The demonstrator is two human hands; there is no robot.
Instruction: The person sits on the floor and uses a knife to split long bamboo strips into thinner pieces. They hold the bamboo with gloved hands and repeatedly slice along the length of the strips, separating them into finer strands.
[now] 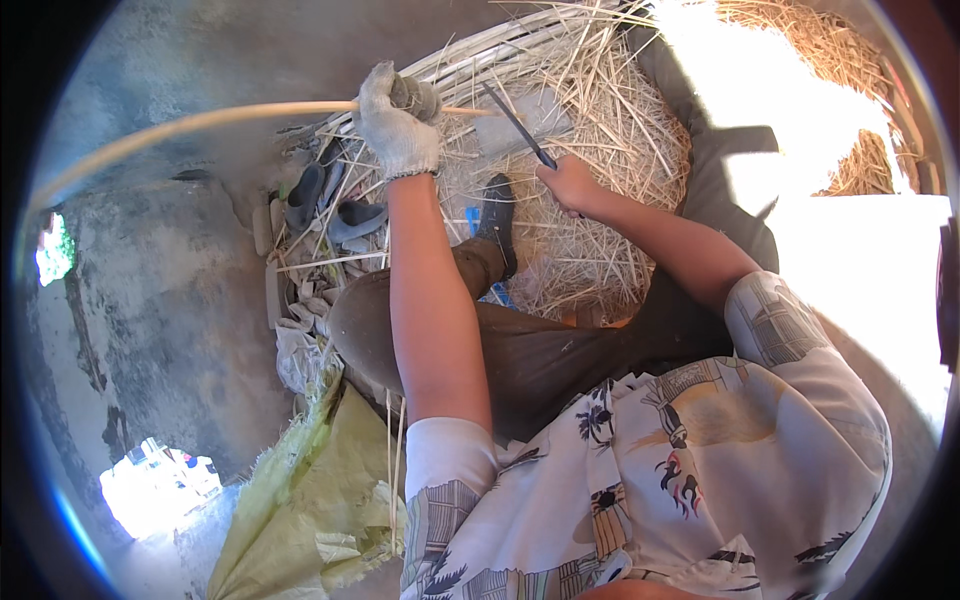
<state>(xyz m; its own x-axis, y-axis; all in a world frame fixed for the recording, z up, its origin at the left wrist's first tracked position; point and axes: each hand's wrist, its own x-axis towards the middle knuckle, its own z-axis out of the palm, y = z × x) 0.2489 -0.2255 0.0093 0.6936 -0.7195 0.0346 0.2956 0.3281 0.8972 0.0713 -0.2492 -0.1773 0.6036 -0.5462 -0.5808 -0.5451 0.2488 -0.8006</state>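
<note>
My left hand (398, 125), in a pale knit work glove, is closed around a long, thin bamboo strip (240, 112). The strip bends away in an arc to the left, and a short end sticks out to the right of the glove. My bare right hand (572, 186) grips a knife (520, 126) by its handle. Its dark narrow blade points up and left, near the strip's short end but apart from it as far as I can see. Below the blade lies a flat grey block (525, 122) among shavings.
Pale shavings (620, 150) and long split strips (500, 42) cover the floor ahead. Dark shoes (355, 220) lie left of my shod foot (497, 215). A yellow-green woven sack (320, 490) is at lower left, beside a grey wall (170, 330). Bright sunlight falls at right.
</note>
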